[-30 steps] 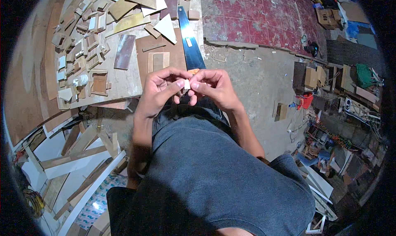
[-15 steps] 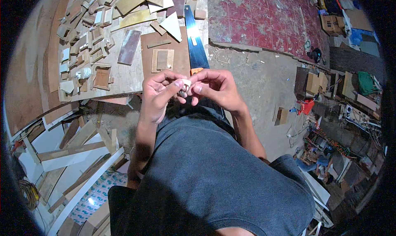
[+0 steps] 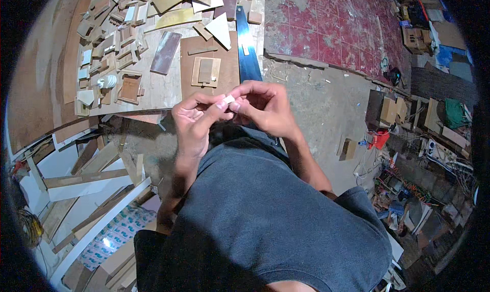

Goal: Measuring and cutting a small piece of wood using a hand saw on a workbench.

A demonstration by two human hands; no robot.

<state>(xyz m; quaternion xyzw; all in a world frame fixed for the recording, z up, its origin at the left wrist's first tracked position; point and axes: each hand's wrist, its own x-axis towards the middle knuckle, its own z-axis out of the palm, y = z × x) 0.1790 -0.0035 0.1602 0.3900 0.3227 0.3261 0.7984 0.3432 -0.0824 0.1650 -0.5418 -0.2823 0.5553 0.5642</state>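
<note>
My left hand [image 3: 194, 121] and my right hand [image 3: 270, 110] meet in front of my body, beside the bench's near edge. Both are closed in a pinch on one small pale piece [image 3: 229, 100], which looks like wood. Fingertips cover most of it. Just beyond my right hand lies a hand saw [image 3: 248, 54], its blade pointing away and its handle end hidden by the hand. Past my left hand, a small flat wooden assembly [image 3: 206, 71] of stacked rectangles rests on a brown board [image 3: 189, 85].
The wooden bench [image 3: 153, 100] carries several small wooden frames, offcuts, a dark plank [image 3: 166, 52], a white triangular piece [image 3: 219, 31] and a spiral bulb [image 3: 106, 81]. Scrap boards [image 3: 92, 179] are heaped at lower left. A red, worn surface [image 3: 332, 31] lies at far right.
The pale piece has turned between my fingertips, and my fingers have drawn closer together around it. The bench has shifted slightly right and up in view; the saw's orange handle part is now covered.
</note>
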